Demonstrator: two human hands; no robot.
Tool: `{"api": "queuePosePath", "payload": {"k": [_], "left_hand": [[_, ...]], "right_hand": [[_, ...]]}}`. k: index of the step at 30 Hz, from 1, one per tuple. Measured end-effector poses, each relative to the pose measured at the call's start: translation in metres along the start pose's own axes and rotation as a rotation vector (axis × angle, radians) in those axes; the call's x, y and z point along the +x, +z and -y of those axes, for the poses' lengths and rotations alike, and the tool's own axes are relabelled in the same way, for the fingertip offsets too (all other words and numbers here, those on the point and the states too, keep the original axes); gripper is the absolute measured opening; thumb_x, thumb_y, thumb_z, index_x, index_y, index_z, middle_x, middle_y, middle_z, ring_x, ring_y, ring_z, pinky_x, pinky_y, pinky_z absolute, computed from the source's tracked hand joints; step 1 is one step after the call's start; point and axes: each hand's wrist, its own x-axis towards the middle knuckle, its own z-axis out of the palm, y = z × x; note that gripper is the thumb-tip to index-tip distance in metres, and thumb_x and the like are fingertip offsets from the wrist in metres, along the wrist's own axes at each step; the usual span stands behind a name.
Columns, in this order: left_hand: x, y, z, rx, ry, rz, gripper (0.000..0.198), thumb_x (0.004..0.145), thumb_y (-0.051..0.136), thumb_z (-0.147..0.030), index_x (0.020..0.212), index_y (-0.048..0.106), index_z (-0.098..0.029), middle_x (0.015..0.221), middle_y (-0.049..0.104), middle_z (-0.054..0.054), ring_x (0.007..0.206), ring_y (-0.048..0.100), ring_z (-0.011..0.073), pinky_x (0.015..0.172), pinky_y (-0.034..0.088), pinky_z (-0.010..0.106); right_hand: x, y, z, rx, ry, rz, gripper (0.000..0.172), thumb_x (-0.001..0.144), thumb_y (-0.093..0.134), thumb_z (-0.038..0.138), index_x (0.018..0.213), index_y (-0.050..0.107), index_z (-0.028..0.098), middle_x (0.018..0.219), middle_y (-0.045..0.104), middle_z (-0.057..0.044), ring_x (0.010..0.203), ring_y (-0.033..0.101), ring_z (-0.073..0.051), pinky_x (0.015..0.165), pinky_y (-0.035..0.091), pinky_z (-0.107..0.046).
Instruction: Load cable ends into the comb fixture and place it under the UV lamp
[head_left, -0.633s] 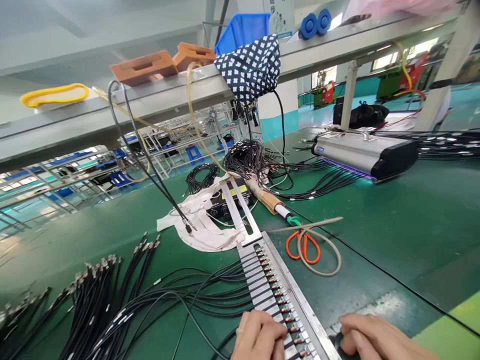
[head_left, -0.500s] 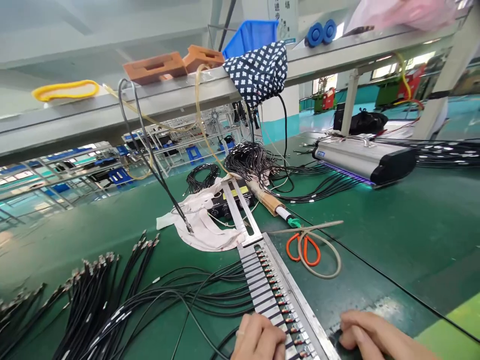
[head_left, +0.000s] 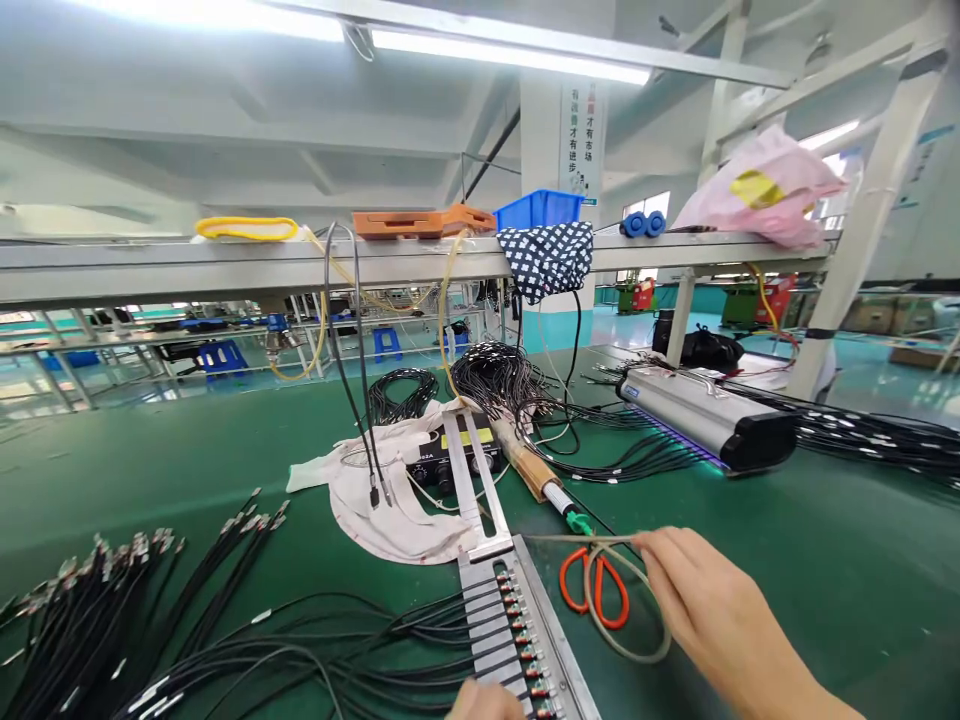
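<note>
A slotted metal fixture [head_left: 491,625] lies on the green table, with a row of black cables [head_left: 375,625] set in it. Their stripped connector ends line up along its right side. My left hand [head_left: 487,702] is at the fixture's near end, its fingers curled and mostly cut off by the frame, so what they hold is hidden. Reaching forward on the right, my right hand [head_left: 705,600] has its fingertips closed on the end of a thin beige cord [head_left: 651,655]. The cord loops over orange-handled scissors [head_left: 616,598], beside a cardboard-wrapped tool with a green tip [head_left: 551,488].
Bundled black cables [head_left: 97,620] lie at left, with a coiled heap [head_left: 499,375] farther back. A black control box [head_left: 431,465] sits on white cloth [head_left: 375,520]. At right stands a silver lamp housing [head_left: 697,410] glowing purple. A shelf beam [head_left: 405,265] crosses above, with cables hanging down.
My right hand has moved forward from the table's near right to the beige cord and closed on it. The view has tilted up and levelled; my left hand stays at the fixture.
</note>
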Motion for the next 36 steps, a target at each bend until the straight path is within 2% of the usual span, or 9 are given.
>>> {"api": "queuePosePath", "payload": {"k": [4,6,8,11,18,22,28,34,36], "left_hand": [[0.074,-0.005,-0.007,0.181,0.129,0.209,0.016,0.084,0.054,-0.028,0.097,0.062,-0.024,0.082,0.058,0.007,0.084,0.056,0.0214,0.071,0.049,0.032],[0.107,-0.009,-0.006,0.363,0.228,0.364,0.019,0.084,0.053,-0.024,0.103,0.059,-0.022,0.091,0.058,0.007,0.090,0.055,0.0209,0.077,0.049,0.032],[0.130,-0.009,0.001,0.431,0.246,0.417,0.022,0.084,0.052,-0.017,0.106,0.056,-0.020,0.097,0.057,0.008,0.094,0.054,0.0207,0.082,0.048,0.033],[0.147,0.002,0.017,0.478,0.242,0.461,0.027,0.081,0.052,-0.008,0.108,0.054,-0.014,0.106,0.056,0.010,0.099,0.052,0.0225,0.086,0.047,0.036],[0.173,0.062,0.039,0.534,0.346,0.562,0.024,0.088,0.048,-0.013,0.111,0.055,-0.015,0.114,0.052,0.008,0.107,0.049,0.0245,0.082,0.048,0.039],[0.183,0.078,0.045,0.546,0.352,0.606,0.022,0.093,0.041,-0.014,0.106,0.059,-0.013,0.110,0.054,0.008,0.107,0.049,0.0216,0.083,0.048,0.035],[0.186,0.079,0.046,0.520,0.321,0.618,0.022,0.091,0.044,-0.011,0.108,0.058,-0.012,0.112,0.054,0.009,0.111,0.048,0.0225,0.087,0.047,0.037],[0.185,0.071,0.044,0.390,0.201,0.596,0.033,0.088,0.045,-0.005,0.118,0.054,-0.013,0.118,0.052,0.011,0.114,0.048,0.0223,0.095,0.044,0.040],[0.182,0.062,0.043,0.309,0.098,0.527,0.043,0.087,0.043,-0.002,0.129,0.046,-0.013,0.122,0.050,0.012,0.114,0.048,0.0222,0.097,0.042,0.041]], "right_hand": [[0.059,-0.001,-0.002,-0.033,0.158,0.254,0.031,0.095,0.033,0.021,0.090,0.061,0.010,0.087,0.060,-0.012,0.086,0.056,-0.023,0.078,0.043,-0.037],[0.086,0.010,-0.005,-0.013,0.222,0.450,0.023,0.091,0.046,0.022,0.081,0.062,0.009,0.076,0.061,-0.009,0.072,0.057,-0.019,0.068,0.044,-0.033],[0.103,0.024,-0.006,0.031,0.254,0.630,0.024,0.089,0.054,0.030,0.077,0.062,0.010,0.069,0.059,-0.004,0.065,0.056,-0.014,0.064,0.045,-0.029],[0.112,0.044,-0.007,0.037,0.267,0.785,0.029,0.089,0.056,0.038,0.081,0.062,0.011,0.068,0.059,-0.002,0.062,0.057,-0.013,0.064,0.047,-0.028],[0.113,0.059,-0.005,-0.064,0.258,0.870,0.037,0.086,0.055,0.047,0.091,0.062,0.010,0.087,0.063,-0.009,0.083,0.061,-0.019,0.075,0.047,-0.035],[0.115,0.061,-0.003,-0.089,0.283,0.913,0.037,0.085,0.056,0.044,0.095,0.061,0.008,0.094,0.063,-0.012,0.084,0.060,-0.019,0.073,0.047,-0.033],[0.091,0.019,-0.012,-0.082,0.253,1.012,0.026,0.076,0.056,0.036,0.067,0.059,0.012,0.069,0.061,-0.010,0.065,0.060,-0.020,0.056,0.039,-0.029],[0.023,-0.049,-0.045,-0.098,0.369,0.880,0.022,0.077,0.049,0.029,0.057,0.047,0.020,0.069,0.061,-0.009,0.060,0.055,-0.022,0.055,0.030,-0.033],[0.002,-0.062,-0.057,-0.028,0.421,0.663,0.024,0.076,0.052,0.039,0.059,0.050,0.022,0.063,0.058,-0.005,0.053,0.052,-0.018,0.052,0.032,-0.031]]}}
